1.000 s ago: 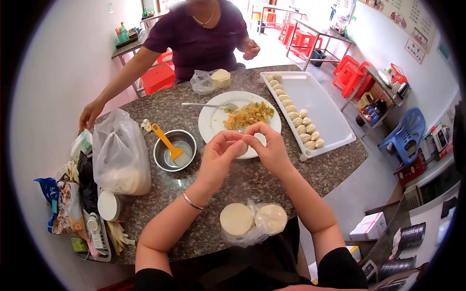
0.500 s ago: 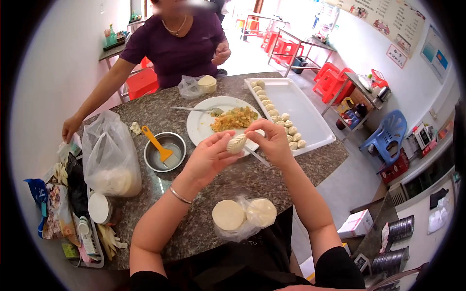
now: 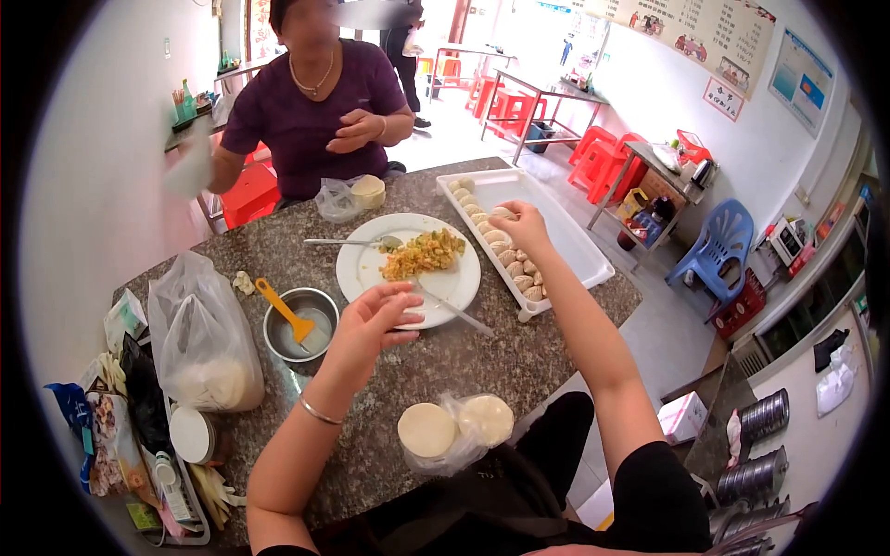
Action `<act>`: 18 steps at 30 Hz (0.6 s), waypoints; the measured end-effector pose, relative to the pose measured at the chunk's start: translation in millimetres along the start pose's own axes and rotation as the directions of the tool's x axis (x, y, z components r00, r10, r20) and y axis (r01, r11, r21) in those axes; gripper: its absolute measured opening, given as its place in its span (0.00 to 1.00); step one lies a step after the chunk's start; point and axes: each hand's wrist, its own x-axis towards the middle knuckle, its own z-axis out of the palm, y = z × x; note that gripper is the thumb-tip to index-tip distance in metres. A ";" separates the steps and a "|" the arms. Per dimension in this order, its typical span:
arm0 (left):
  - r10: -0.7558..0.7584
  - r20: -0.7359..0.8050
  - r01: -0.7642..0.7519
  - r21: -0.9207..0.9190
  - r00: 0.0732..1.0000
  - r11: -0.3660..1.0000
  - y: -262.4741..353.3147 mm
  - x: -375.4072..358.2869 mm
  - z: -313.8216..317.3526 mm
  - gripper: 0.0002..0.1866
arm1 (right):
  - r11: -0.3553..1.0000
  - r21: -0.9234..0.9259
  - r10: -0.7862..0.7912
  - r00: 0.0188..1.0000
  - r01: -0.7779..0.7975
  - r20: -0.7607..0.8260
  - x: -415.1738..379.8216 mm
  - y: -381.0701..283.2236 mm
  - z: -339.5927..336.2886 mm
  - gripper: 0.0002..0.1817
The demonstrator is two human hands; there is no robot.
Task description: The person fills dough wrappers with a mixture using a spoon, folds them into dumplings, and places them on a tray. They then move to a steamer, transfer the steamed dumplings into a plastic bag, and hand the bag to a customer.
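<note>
My right hand [image 3: 527, 232] reaches over the white tray [image 3: 524, 190], its fingertips closed on a pleated dumpling [image 3: 502, 214]. Below that dumpling, rows of other dumplings [image 3: 499, 247] line the tray's left side. My left hand [image 3: 368, 324] is empty, fingers apart, just in front of the white plate [image 3: 349, 278]. Chopped orange and green filling [image 3: 422, 255] is heaped on the plate. A spoon [image 3: 326, 242] rests on its left rim, and a flat metal handle [image 3: 464, 315] sticks out toward me. Close to my body are two stacks of round dough wrappers [image 3: 428, 430], partly in plastic.
A metal bowl [image 3: 332, 320] with an orange brush [image 3: 286, 313] stands left of the plate. Beyond it are a plastic bag [image 3: 206, 324] and a crowded basket [image 3: 190, 505]. Across the table sits a co-worker [image 3: 320, 120], a blurred white item in one hand, near more wrappers [image 3: 369, 192].
My right hand has carried the dumpling from my left hand to the tray. My left hand has let go and dropped lower. The co-worker has lifted something white from the left.
</note>
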 end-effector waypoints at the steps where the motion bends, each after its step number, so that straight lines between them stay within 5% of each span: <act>1: -0.015 -0.012 0.015 0.020 1.000 1.000 -2.1 -5.6 -1.7 0.17 | 0.977 0.146 0.156 0.987 -0.158 0.027 7.2 8.7 -0.7 0.23; 5: -0.077 0.025 0.071 0.182 0.997 0.981 -14.8 -32.1 -16.8 0.16 | 0.948 -0.026 0.319 0.948 -0.318 0.015 21.6 30.6 1.9 0.22; 7: -0.106 0.024 0.099 0.197 0.994 0.975 -23.0 -46.1 -23.7 0.16 | 0.844 -0.351 0.399 0.912 -0.406 -0.095 20.8 32.0 3.1 0.26; 11: -0.178 -0.057 0.187 0.248 0.982 0.950 -33.2 -74.8 -25.8 0.14 | 0.759 -0.455 0.509 0.860 -0.466 -0.032 19.6 41.7 -3.1 0.28; 12: -0.194 -0.052 0.201 0.260 0.980 0.944 -40.0 -81.6 -27.3 0.14 | 0.826 -0.408 0.405 0.913 -0.389 -0.051 18.4 50.5 -0.1 0.27; 13: -0.099 -0.117 0.138 0.387 0.988 0.912 -47.9 -88.8 -29.1 0.14 | 0.880 -0.364 0.298 0.951 -0.307 -0.081 15.6 52.5 0.2 0.25; 15: 0.090 -0.202 0.060 0.633 0.975 0.772 -57.6 -100.6 -27.2 0.14 | 0.950 -0.092 0.313 0.912 -0.299 0.266 15.2 51.9 -11.5 0.24; 16: 0.178 -0.202 0.032 0.741 0.963 0.670 -59.9 -104.0 -23.5 0.14 | 0.958 -0.136 0.286 0.895 -0.254 0.341 15.7 55.5 -12.3 0.24; 17: 0.255 -0.145 -0.014 0.847 0.956 0.531 -74.0 -115.4 -34.2 0.19 | 0.969 -0.112 0.245 0.903 -0.220 0.353 17.9 67.4 -9.7 0.27; 18: 0.322 -0.054 -0.077 0.922 0.945 0.379 -86.0 -120.7 -46.6 0.26 | 0.971 -0.227 0.106 0.987 -0.076 0.123 11.2 76.3 -5.2 0.30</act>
